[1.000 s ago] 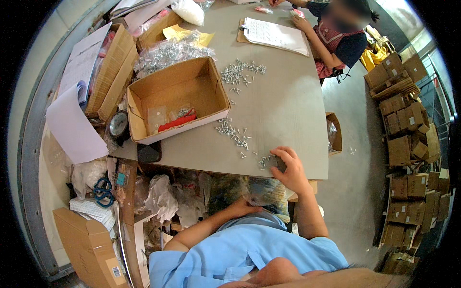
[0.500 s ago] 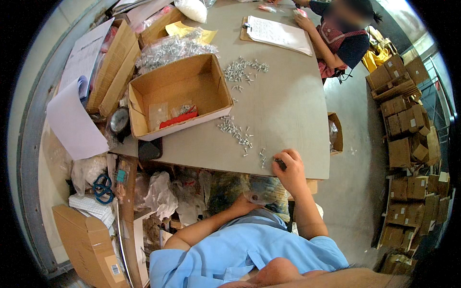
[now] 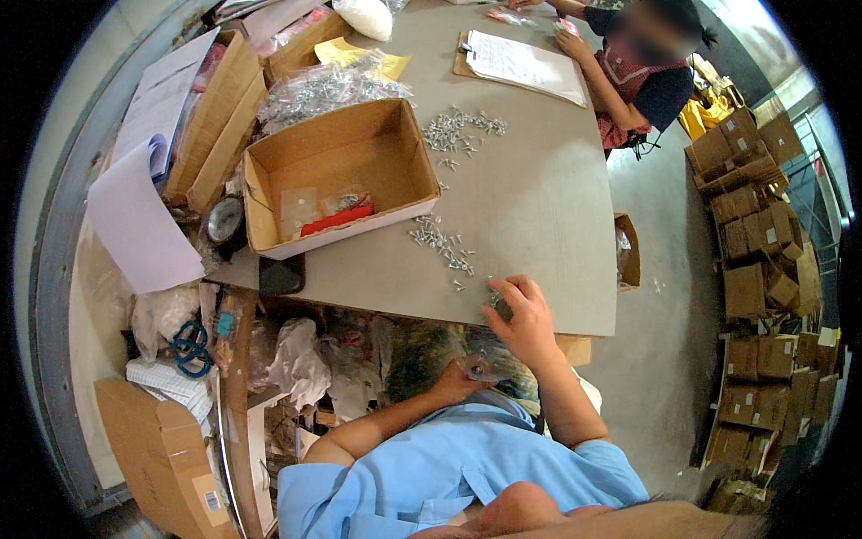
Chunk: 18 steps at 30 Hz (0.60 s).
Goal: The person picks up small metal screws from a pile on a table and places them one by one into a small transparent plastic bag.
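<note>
At the table's near edge, my right hand [image 3: 523, 322] curves over a few small silver screw-like fasteners [image 3: 496, 296], its thumb and forefinger apart around them. Below the edge, close to my body, my left hand [image 3: 461, 379] grips a clear plastic bag [image 3: 483, 359]; the bag's lower part is hard to make out. Just beyond my right hand lies a loose cluster of the same silver fasteners [image 3: 443, 247]. Farther up the table is another pile of fasteners [image 3: 458, 130].
An open cardboard box [image 3: 341, 171] holding a red item and small bags stands left on the table [image 3: 548, 207]. Behind it are bagged fasteners [image 3: 328, 90]. A clipboard [image 3: 525, 65] lies near a co-worker [image 3: 637, 90] at the far right. Stacked cartons [image 3: 754, 234] line the right side.
My right hand has moved left along the table edge onto the few fasteners, its fingers spreading around them. My left hand still grips the bag, which has shifted slightly.
</note>
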Each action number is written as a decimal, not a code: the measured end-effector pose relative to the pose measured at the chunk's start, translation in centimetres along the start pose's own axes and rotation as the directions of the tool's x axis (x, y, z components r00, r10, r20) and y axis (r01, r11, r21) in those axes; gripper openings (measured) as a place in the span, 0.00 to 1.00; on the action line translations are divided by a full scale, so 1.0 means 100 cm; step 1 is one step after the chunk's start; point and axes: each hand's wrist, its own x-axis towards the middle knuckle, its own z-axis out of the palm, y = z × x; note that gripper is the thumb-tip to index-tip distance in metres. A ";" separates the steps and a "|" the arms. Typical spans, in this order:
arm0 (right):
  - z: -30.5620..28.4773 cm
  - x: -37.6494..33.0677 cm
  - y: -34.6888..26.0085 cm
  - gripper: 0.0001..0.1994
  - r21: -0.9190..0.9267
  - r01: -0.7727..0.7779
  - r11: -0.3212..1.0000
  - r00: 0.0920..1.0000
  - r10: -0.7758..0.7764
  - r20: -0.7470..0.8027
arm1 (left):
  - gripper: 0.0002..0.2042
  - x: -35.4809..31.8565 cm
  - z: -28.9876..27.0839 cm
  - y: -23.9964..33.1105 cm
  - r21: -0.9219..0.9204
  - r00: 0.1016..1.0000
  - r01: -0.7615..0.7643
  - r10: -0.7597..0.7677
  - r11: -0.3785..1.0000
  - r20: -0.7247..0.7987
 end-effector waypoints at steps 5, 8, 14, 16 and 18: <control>0.011 -0.006 0.007 0.12 -0.025 0.019 1.000 0.999 -0.020 -0.036 | 0.11 -0.001 0.007 -0.008 -0.079 0.992 -0.103 0.096 0.992 -0.084; 0.005 -0.016 0.002 0.09 0.007 -0.036 0.999 0.996 0.036 0.077 | 0.11 0.003 0.006 -0.015 -0.017 0.997 -0.071 0.071 0.997 -0.022; -0.011 -0.006 -0.004 0.09 0.147 -0.169 0.975 0.928 0.107 0.357 | 0.13 0.001 0.007 -0.009 -0.119 1.000 0.012 -0.014 0.993 -0.017; -0.003 0.011 -0.005 0.09 0.133 -0.125 0.983 0.978 0.100 0.184 | 0.15 0.001 0.007 -0.013 -0.101 0.999 -0.012 0.009 0.995 -0.035; 0.009 0.028 -0.006 0.09 0.103 -0.019 0.994 0.999 0.015 0.044 | 0.17 0.000 0.007 -0.020 -0.084 0.998 -0.005 0.000 0.996 -0.057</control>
